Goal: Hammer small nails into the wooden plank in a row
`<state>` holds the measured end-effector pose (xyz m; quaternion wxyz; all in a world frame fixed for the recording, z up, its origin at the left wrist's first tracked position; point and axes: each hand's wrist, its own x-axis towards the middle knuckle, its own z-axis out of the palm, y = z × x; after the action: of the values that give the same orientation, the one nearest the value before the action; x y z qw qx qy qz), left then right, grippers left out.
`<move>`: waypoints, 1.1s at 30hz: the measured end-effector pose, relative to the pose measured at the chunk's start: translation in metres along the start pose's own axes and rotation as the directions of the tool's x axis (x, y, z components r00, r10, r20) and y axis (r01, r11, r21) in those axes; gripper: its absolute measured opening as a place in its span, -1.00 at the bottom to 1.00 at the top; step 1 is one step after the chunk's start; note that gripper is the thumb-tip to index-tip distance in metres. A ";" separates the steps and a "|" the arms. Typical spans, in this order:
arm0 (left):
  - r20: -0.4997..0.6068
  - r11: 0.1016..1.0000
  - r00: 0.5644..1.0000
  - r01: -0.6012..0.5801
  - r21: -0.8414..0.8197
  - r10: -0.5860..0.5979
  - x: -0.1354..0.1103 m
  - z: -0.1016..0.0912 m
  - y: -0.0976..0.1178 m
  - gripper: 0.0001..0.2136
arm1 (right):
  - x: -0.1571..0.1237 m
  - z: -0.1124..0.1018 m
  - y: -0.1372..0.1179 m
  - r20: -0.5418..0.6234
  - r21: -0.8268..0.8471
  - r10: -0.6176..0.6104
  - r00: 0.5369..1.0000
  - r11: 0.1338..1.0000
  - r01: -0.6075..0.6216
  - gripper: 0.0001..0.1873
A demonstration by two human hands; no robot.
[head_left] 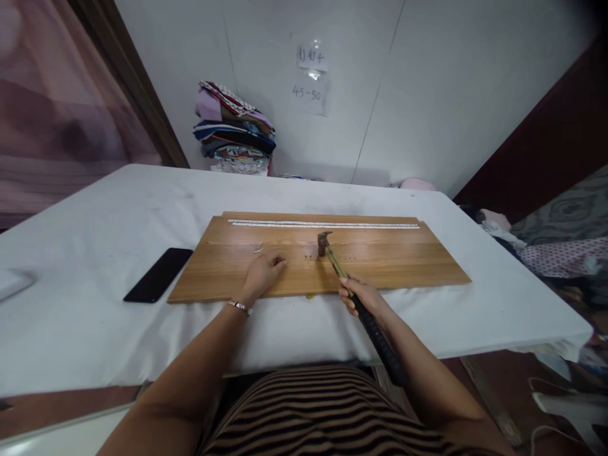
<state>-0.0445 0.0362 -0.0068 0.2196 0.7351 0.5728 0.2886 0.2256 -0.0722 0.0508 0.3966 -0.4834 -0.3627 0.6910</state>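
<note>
My right hand (361, 296) grips a claw hammer (336, 261) partway along its handle. The black grip trails back toward my body, and the rusty head is over the middle of a wooden board (403, 259). To the left, my left hand (265, 272) rests low on the board, fingers curled together; what they hold, if anything, is too small to make out. A few loose nails (258, 249) lie just beyond that hand. Small dark nail heads or points (308, 256) show in a row on both sides of the hammer head.
Two white measuring strips (323, 225) run along the board's far edge. A black phone (159, 274) lies left of the board on the white-covered table (95, 253). Folded clothes (235, 130) are stacked at the back against the wall, below paper notes (311, 92).
</note>
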 end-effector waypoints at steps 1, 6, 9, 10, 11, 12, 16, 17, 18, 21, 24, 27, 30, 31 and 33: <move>0.000 1.000 1.000 0.000 0.000 0.000 0.000 0.000 0.000 -0.81 | 0.000 0.000 0.000 -0.006 0.002 -0.004 1.000 1.000 0.004 -0.52; 0.001 1.000 1.000 -0.003 -0.004 0.003 -0.001 -0.002 0.004 -0.81 | -0.002 0.001 -0.002 -0.007 0.003 -0.012 1.000 1.000 0.012 -0.52; 0.000 1.000 1.000 -0.009 0.002 0.009 -0.001 -0.003 0.004 -0.81 | -0.003 0.001 -0.003 0.006 -0.001 -0.001 1.000 1.000 0.001 -0.53; -0.002 1.000 1.000 -0.012 0.003 0.012 -0.001 -0.003 0.004 -0.81 | -0.003 0.001 -0.003 0.007 -0.001 -0.001 1.000 1.000 0.001 -0.53; -0.004 1.000 1.000 -0.016 0.003 0.016 -0.001 -0.003 0.003 -0.81 | -0.004 0.001 -0.003 0.009 -0.002 -0.002 1.000 1.000 0.002 -0.53; -0.006 1.000 1.000 -0.018 0.002 0.018 -0.001 -0.002 0.003 -0.81 | -0.004 0.001 -0.003 0.009 -0.002 -0.005 1.000 1.000 0.005 -0.53; 0.002 1.000 1.000 -0.017 0.001 0.017 -0.001 -0.003 0.004 -0.81 | -0.003 0.000 -0.002 0.008 0.005 -0.019 1.000 1.000 0.019 -0.53; 0.001 1.000 1.000 -0.020 0.001 0.020 -0.001 -0.003 0.005 -0.81 | -0.003 0.000 -0.002 0.009 0.005 -0.020 1.000 1.000 0.020 -0.53; -0.001 1.000 1.000 -0.021 0.000 0.021 -0.001 -0.004 0.006 -0.81 | -0.002 0.000 -0.002 0.008 0.004 -0.018 1.000 1.000 0.018 -0.53; 0.000 1.000 1.000 -0.017 -0.017 0.017 -0.002 -0.005 0.008 -0.82 | -0.002 0.001 -0.003 0.000 -0.008 -0.005 1.000 1.000 0.005 -0.53; 0.009 1.000 1.000 -0.011 -0.023 0.011 -0.003 -0.005 0.008 -0.82 | -0.004 0.002 -0.004 -0.004 -0.014 -0.008 1.000 1.000 0.008 -0.52; 0.004 1.000 1.000 -0.016 -0.016 0.016 -0.002 -0.004 0.006 -0.82 | -0.005 0.001 -0.005 0.008 -0.019 -0.019 1.000 1.000 0.019 -0.52; 0.000 1.000 1.000 -0.019 -0.013 0.019 -0.001 -0.003 0.005 -0.83 | -0.004 0.001 -0.004 0.011 -0.033 -0.018 1.000 0.999 0.018 -0.52; -0.001 1.000 1.000 -0.020 -0.010 0.020 -0.001 -0.002 0.005 -0.83 | -0.003 0.001 -0.003 0.007 -0.035 -0.017 1.000 0.999 0.017 -0.52; -0.003 1.000 1.000 -0.020 -0.009 0.020 -0.001 -0.002 0.005 -0.83 | -0.003 0.001 -0.003 -0.003 -0.035 -0.016 1.000 0.999 0.016 -0.52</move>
<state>-0.0427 0.0342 -0.0020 0.2193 0.7393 0.5645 0.2944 0.2262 -0.0736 0.0547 0.3942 -0.4883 -0.3779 0.6807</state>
